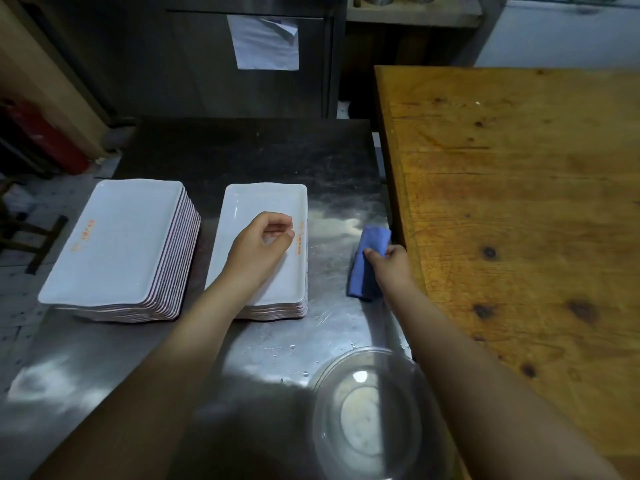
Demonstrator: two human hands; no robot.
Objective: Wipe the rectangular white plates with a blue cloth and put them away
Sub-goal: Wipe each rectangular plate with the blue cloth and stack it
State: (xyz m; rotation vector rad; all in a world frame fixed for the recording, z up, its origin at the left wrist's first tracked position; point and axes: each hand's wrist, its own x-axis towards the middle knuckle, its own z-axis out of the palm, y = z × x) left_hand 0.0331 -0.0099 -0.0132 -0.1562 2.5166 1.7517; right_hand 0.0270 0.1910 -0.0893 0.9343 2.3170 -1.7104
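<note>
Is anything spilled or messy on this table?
A little. Water drops dot the steel counter next to the clear bowl. The paper stuck on the cabinet behind has a curled top corner. Nothing looks broken.

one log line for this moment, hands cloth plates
step: cloth pickup | left hand: loosely curled over short plate stack, holds nothing | right hand: grips blue cloth on steel counter | tall plate stack: untouched

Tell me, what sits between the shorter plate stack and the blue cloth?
Nothing. In the head view, only bare, shiny steel counter separates the shorter stack from the cloth, which the right hand holds.
</note>
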